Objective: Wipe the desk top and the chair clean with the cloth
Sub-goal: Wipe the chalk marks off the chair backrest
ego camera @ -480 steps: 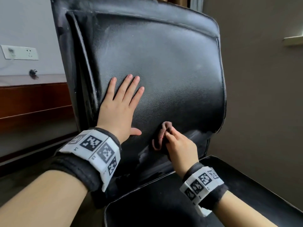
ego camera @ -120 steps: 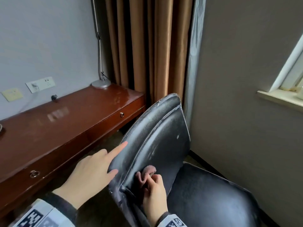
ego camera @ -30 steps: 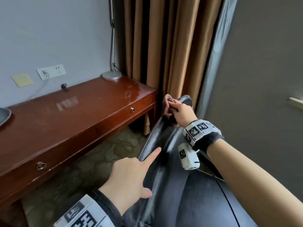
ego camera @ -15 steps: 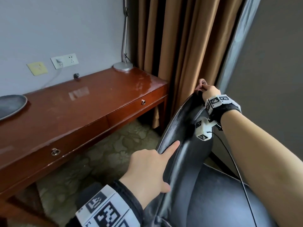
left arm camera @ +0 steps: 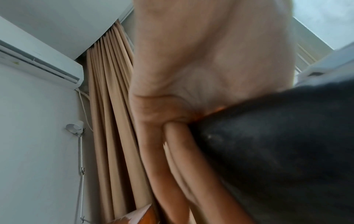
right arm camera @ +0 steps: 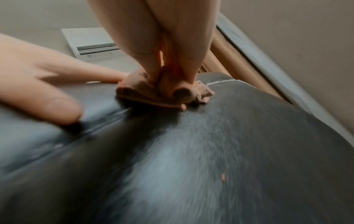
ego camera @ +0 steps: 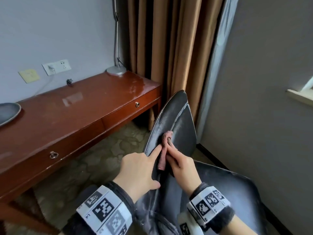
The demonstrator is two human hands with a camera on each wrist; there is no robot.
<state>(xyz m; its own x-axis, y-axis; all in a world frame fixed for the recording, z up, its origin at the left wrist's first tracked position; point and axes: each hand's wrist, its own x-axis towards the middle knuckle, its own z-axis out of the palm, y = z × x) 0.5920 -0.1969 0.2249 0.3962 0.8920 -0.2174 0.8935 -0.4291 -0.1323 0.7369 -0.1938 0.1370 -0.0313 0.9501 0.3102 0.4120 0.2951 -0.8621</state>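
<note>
**At the chair back: wiping under way**

Desk top [ego camera: 71,107] shows wet streaks, so I judge it wiped. Chair [ego camera: 179,133] backrest is dusty grey; the seat likely remains too. My left hand [ego camera: 138,170] braces its edge, forefinger straight. My right hand [ego camera: 183,167] pinches the bunched cloth [ego camera: 165,146] against the seam.

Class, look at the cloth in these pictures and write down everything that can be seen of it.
The cloth is a small pinkish piece of soft, towel-like fabric, bunched and rolled rather than spread flat. The right hand grips it with curled fingers and presses it against the black backrest of the chair, near the raised seam along the backrest's left edge. One end hangs down beside the hand. The left hand rests on the chair's edge, its forefinger reaching the cloth. The right wrist view shows the cloth's folds crushed under the fingertips.
</note>
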